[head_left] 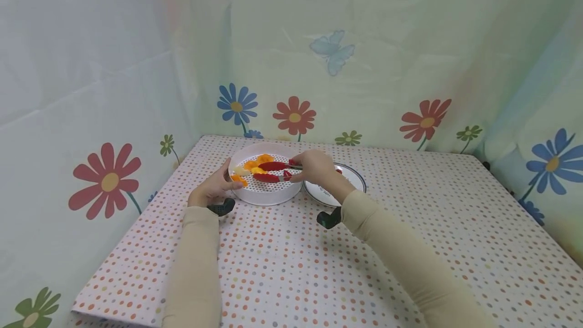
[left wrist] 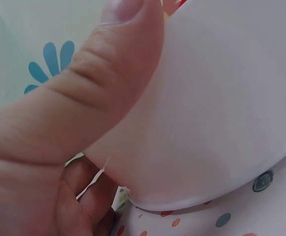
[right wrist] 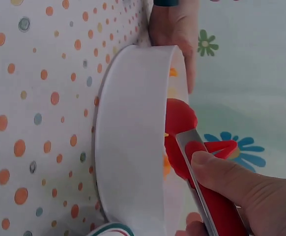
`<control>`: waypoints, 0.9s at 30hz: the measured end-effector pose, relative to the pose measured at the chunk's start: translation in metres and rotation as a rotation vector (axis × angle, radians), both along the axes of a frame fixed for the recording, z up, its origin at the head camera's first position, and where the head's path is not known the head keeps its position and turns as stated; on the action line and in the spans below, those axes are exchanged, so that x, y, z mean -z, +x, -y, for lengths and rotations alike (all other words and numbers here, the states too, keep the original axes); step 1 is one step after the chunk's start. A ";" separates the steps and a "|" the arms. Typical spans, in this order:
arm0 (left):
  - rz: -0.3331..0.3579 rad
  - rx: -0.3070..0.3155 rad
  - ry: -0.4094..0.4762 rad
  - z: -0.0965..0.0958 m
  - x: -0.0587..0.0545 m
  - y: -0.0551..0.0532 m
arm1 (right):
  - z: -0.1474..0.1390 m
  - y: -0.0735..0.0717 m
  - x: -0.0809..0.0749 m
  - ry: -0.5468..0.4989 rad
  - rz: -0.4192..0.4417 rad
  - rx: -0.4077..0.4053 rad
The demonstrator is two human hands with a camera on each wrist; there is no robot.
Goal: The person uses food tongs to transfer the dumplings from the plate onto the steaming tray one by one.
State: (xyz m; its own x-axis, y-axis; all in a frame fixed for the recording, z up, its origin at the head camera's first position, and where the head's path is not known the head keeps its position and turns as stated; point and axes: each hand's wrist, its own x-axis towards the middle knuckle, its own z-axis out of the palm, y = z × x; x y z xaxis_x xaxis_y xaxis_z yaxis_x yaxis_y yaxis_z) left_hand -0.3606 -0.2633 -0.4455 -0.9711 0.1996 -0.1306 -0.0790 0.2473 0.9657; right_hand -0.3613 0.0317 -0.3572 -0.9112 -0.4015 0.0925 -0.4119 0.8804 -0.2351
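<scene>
A white round basket [head_left: 266, 199] with a perforated bottom stands on the table. My left hand [head_left: 214, 185] grips its left side, the thumb at the rim and the other fingers round the outer wall [left wrist: 207, 123]. In my right hand [head_left: 316, 167] are red tongs [right wrist: 182, 115] with metal arms, their heads reaching down inside the basket. Orange and yellow pieces [head_left: 264, 158] lie near the tong heads, with a pale piece [head_left: 241, 171] and an orange piece [head_left: 239, 181] closer to my left hand. The basket wall hides most of them in the right wrist view.
Right of the basket sits a white plate [head_left: 357, 181] with a dark-lined rim, partly covered by my right hand and wrist. A small red thing [head_left: 339, 171] shows on it. The dotted tablecloth [head_left: 282, 267] runs up to flower-printed hangings [head_left: 382, 65] at the back and sides.
</scene>
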 end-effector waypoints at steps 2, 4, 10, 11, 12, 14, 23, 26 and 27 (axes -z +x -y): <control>-0.005 -0.002 0.005 0.000 0.001 -0.001 | 0.006 -0.002 0.005 0.004 -0.003 -0.001; -0.003 0.002 0.007 -0.001 0.002 -0.002 | 0.010 -0.004 0.010 0.012 -0.004 0.003; 0.016 0.012 0.018 -0.001 0.003 -0.004 | 0.018 -0.003 0.015 0.006 0.044 0.026; 0.016 0.013 0.021 -0.001 0.002 -0.004 | 0.018 -0.002 0.015 -0.001 0.051 0.028; 0.015 0.017 0.025 -0.001 0.001 -0.004 | 0.018 -0.002 0.015 -0.006 0.057 0.030; 0.013 0.024 0.024 -0.003 -0.005 -0.001 | 0.018 -0.002 0.015 -0.017 0.067 0.033; -0.031 0.018 -0.002 0.000 0.002 -0.006 | 0.017 -0.008 0.016 0.018 0.057 0.038; -0.028 0.012 -0.012 0.002 0.004 -0.004 | 0.018 -0.007 0.017 0.027 0.061 0.041; -0.028 0.010 -0.013 0.003 0.005 -0.004 | 0.019 -0.006 0.017 0.031 0.063 0.042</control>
State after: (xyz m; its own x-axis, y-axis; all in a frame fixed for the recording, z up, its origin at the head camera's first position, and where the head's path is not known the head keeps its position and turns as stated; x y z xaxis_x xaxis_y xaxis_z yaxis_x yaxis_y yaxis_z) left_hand -0.3641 -0.2661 -0.4500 -0.9724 0.2079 -0.1064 -0.0498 0.2605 0.9642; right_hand -0.3675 0.0132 -0.3737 -0.9309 -0.3644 0.0231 -0.3596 0.9038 -0.2319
